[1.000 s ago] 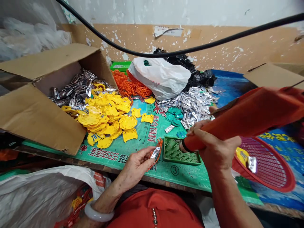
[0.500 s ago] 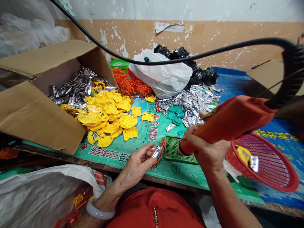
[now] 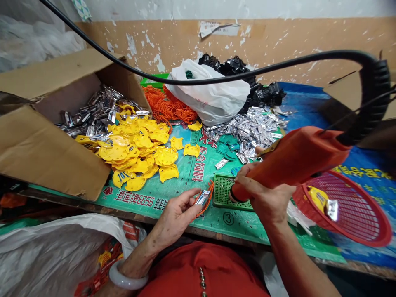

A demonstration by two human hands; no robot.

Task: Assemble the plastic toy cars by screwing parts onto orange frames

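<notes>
My left hand (image 3: pixel 179 212) pinches a small shiny metal plate (image 3: pixel 202 197) with an orange plastic piece (image 3: pixel 211 194) curving out beside it. Wrapped around the body of an orange-red electric screwdriver (image 3: pixel 287 161) is my right hand (image 3: pixel 267 196). The screwdriver tilts down to the left, its nose over a green perforated tray (image 3: pixel 222 191) that holds tiny metal parts, probably screws. Whether the tip touches them is hidden. A thick black cable leaves the tool's upper end.
Yellow plastic pieces (image 3: pixel 139 148) spill from a cardboard box (image 3: pixel 49 152) at left. Behind lie orange pieces (image 3: pixel 170 103), a white plastic bag (image 3: pixel 210 93), black parts (image 3: pixel 266 97) and silver plates (image 3: pixel 253 128). Teal pieces (image 3: pixel 228 147) lie nearer. A red basket (image 3: pixel 365 214) leans at right.
The view has shifted slightly. Both hands keep their holds, and the screwdriver's nose stays over the green tray with hardly any movement.
</notes>
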